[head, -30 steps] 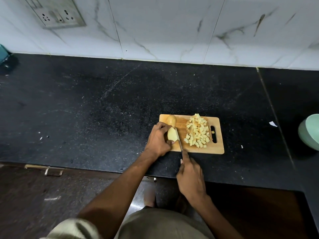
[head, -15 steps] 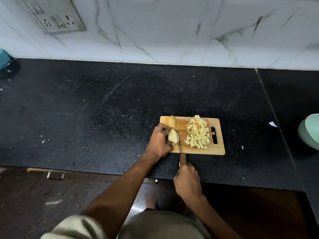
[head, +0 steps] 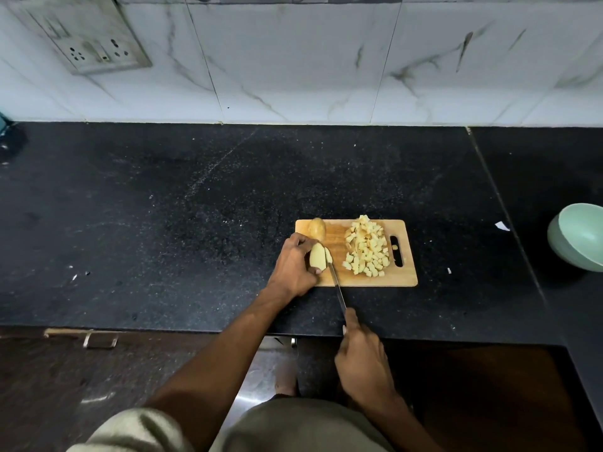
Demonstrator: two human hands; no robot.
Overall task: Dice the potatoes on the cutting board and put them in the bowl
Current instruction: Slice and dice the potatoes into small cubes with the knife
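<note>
A wooden cutting board (head: 375,281) lies on the black counter. On its right half sits a heap of diced potato (head: 367,251). At the board's left side my left hand (head: 293,267) grips a peeled potato piece (head: 317,260), with a thin slice leaning off its right face. A whole unpeeled potato (head: 317,228) lies just behind that hand. My right hand (head: 362,360) holds the knife (head: 337,287) by its handle, forefinger along the spine; the blade tip meets the cut potato. The pale green bowl (head: 579,238) stands far right.
The counter (head: 163,223) is black speckled stone with a seam (head: 502,203) left of the bowl. A white scrap (head: 502,226) lies near that seam. A marble tiled wall with a socket plate (head: 94,44) rises behind. Drawer handle (head: 98,337) sits below the counter edge.
My right hand has drawn back toward me, pulling the knife so more blade shows off the board's near edge. A thin slice now stands off the potato piece.
</note>
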